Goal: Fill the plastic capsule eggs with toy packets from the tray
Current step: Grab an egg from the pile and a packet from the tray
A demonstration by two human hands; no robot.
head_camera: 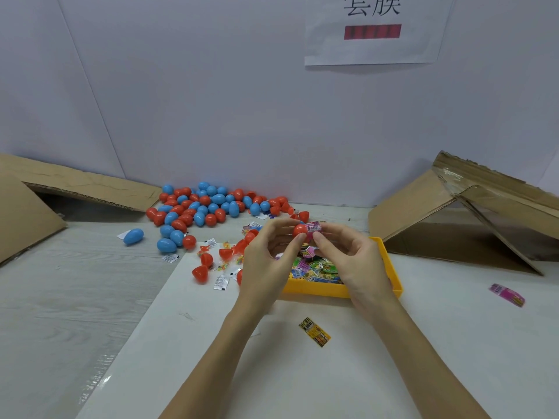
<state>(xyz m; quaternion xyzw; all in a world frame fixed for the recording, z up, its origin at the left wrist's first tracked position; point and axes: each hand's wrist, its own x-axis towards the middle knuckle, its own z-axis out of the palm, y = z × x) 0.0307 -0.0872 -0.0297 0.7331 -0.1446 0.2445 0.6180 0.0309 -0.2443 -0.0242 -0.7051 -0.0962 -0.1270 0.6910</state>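
Above the yellow tray (390, 267), the left hand (266, 261) pinches a red egg half (300, 230) while the right hand (348, 255) pinches a pink packet (314, 228) into it, with many packets and loose halves seemingly left on the bench (75, 282).

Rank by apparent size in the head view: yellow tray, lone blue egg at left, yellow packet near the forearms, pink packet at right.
1. yellow tray, clearly largest, though partly hidden by the hands.
2-4. yellow packet, pink packet and blue egg look alike; the egg lies farther off, so no ranking.
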